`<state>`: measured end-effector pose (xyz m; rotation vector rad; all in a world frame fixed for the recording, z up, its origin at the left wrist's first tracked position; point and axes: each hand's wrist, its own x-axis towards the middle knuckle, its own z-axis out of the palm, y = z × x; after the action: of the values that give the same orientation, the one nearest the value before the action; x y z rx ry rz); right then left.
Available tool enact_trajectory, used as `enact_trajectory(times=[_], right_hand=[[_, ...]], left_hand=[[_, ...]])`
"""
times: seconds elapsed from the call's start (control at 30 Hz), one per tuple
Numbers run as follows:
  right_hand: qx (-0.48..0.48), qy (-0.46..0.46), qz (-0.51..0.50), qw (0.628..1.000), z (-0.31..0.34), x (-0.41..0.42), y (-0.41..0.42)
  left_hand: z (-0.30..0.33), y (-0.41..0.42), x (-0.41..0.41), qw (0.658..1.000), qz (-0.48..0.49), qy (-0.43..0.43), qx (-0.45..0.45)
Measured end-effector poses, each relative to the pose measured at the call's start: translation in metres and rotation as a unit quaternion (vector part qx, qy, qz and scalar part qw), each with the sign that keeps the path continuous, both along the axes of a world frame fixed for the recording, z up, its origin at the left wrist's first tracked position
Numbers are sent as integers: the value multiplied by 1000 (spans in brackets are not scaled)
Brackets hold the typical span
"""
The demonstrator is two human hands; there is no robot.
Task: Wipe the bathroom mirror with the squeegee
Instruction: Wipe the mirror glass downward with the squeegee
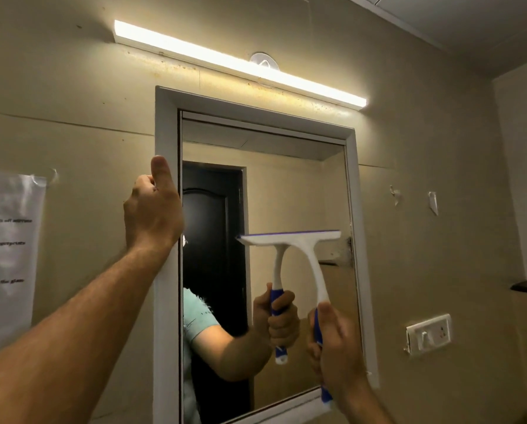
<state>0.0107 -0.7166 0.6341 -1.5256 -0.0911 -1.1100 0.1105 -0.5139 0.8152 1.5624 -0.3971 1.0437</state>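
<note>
While the right hand [332, 341] had its fingers wrapped round the blue grip of the squeegee [299, 249], the blade end was sitting up against the bathroom mirror [286, 185], roughly mid-height and over toward the right side of the glass. Blade looked level, purple rubber edge on top, white T-head under it, so my guess is it was set for a straight pull down that right-hand strip. You could see the whole thing doubled in the reflection, which is a decent sign the edge was at or very near the glass.

Left hand [153, 209] was on the white frame [164, 301] at the left edge, thumb pointing up along it and fingers curled around the side. I'd say that was just for bracing, keeps you steady when you lean in and press. It wasn't holding any tool.

Count-wise: one squeegee, one mirror, two hands, one strip light [240, 64] above the frame, one printed notice [8, 240] taped to the wall on the left, one switch plate [429, 333] on the right. Couldn't really tell from the glass how much had been wiped, no obvious streaks or water showing.
</note>
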Motion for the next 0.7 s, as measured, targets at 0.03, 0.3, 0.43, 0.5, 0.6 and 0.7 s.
enact_trajectory(times=[0.03, 0.3, 0.43, 0.5, 0.6, 0.7], right_hand=[[3, 5, 5, 1000, -4, -1, 1], [-48, 25, -14, 998, 53, -11, -7], [-32, 30, -11, 999, 18, -7, -2], [-12, 29, 8, 999, -13, -10, 3], [27, 43, 51, 997, -43, -19, 12], [28, 49, 41, 998, -42, -25, 15]], left_hand=[[-2, 1, 3, 1000, -12, -2, -10], [2, 0, -13, 999, 35, -19, 19], [-1, -3, -21, 1000, 9, 2, -10], [-2, -3, -24, 1000, 9, 0, -13], [0, -3, -28, 1000, -7, 8, -15], [-9, -2, -26, 998, -45, 49, -11]])
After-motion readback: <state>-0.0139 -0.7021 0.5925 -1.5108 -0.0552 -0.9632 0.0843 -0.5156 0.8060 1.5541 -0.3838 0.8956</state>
